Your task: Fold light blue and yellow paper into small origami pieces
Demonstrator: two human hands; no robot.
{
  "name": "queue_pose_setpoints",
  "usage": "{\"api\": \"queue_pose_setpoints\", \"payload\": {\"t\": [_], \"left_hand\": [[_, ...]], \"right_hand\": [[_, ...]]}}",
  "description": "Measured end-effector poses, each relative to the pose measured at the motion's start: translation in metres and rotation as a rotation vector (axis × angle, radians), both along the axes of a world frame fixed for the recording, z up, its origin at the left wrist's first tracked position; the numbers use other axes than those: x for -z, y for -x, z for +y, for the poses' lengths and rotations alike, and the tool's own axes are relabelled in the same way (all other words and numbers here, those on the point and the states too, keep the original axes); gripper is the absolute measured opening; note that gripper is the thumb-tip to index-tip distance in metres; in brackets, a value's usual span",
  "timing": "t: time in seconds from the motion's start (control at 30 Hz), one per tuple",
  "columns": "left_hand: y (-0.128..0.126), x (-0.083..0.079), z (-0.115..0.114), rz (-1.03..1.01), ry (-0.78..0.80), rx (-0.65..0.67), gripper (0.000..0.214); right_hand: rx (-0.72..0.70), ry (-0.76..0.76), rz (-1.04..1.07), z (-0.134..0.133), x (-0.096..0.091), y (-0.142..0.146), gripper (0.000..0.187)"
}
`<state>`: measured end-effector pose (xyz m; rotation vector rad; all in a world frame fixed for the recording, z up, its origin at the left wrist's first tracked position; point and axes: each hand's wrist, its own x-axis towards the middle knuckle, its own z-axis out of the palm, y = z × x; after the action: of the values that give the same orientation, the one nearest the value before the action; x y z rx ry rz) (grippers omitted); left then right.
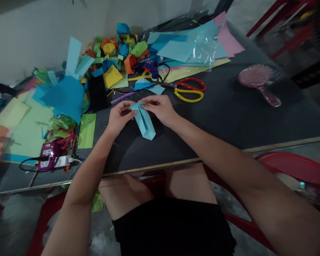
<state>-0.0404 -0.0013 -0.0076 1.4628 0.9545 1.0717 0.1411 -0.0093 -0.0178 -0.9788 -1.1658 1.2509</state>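
A: State the position of the workpiece relative to the hands.

B: The folded light-blue paper (144, 124) lay between the left hand (117, 119) and the right hand (162, 110), in contact with both at its far end.

A: Specify the condition of each hand.

B: The left hand was nearly closed, thumb on the upper face and fingers curled at the far left corner, pinching the paper lightly. The right hand was likewise nearly closed, with its thumb pressed at the far right corner. The fingers behind the paper were partly hidden, so their exact placement could not be told.

A: And the long axis?

B: It ran from the fingertips back toward the wearer, angled slightly to the wearer's right. A crease line followed its length. The near end was gripped by neither hand and lay closer to the right hand than to the left.

A: List adjacent items.

B: A purple strip (123, 97) lay just beyond the left hand; a green sheet (86, 131) lay to its left. The scissors (177, 85) lay beyond the right hand and to its right, handles toward the right. A pink hairbrush (257, 80) lay well apart, farther right of that hand.
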Motion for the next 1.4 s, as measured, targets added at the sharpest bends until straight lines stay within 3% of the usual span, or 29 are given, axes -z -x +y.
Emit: {"api": "queue_pose_setpoints", "payload": {"t": [0.23, 0.43, 0.57, 0.77, 0.9, 1.07, 1.23, 1.4], "left_hand": [[-0.004, 0.001, -0.004, 0.025, 0.028, 0.002, 0.035], [-0.001, -0.001, -0.003, -0.013, -0.119, -0.035, 0.028], [0.001, 0.002, 0.0, -0.015, -0.118, -0.018, 0.024], [0.001, 0.005, 0.002, 0.019, -0.01, -0.116, 0.033], [0.002, 0.006, 0.003, 0.065, 0.039, -0.138, 0.054], [0.001, 0.008, 0.002, 0.045, 0.072, -0.124, 0.042], [0.001, 0.005, 0.0, 0.059, 0.074, -0.096, 0.029], [0.001, 0.008, 0.003, 0.099, 0.061, -0.121, 0.022]], "right_hand": [[0.047, -0.044, -0.054, -0.003, -0.003, 0.001, 0.027], [0.028, -0.045, -0.001, -0.002, -0.003, 0.003, 0.015], [0.0, -0.065, -0.053, -0.001, -0.002, 0.003, 0.026], [-0.006, -0.085, -0.173, -0.005, -0.005, 0.001, 0.053], [-0.021, -0.024, -0.187, -0.003, -0.008, -0.006, 0.057], [-0.122, 0.039, -0.197, 0.002, -0.005, -0.01, 0.044], [-0.068, -0.055, -0.294, 0.002, 0.002, -0.006, 0.032], [-0.034, -0.051, -0.341, 0.002, 0.002, -0.005, 0.03]]}}
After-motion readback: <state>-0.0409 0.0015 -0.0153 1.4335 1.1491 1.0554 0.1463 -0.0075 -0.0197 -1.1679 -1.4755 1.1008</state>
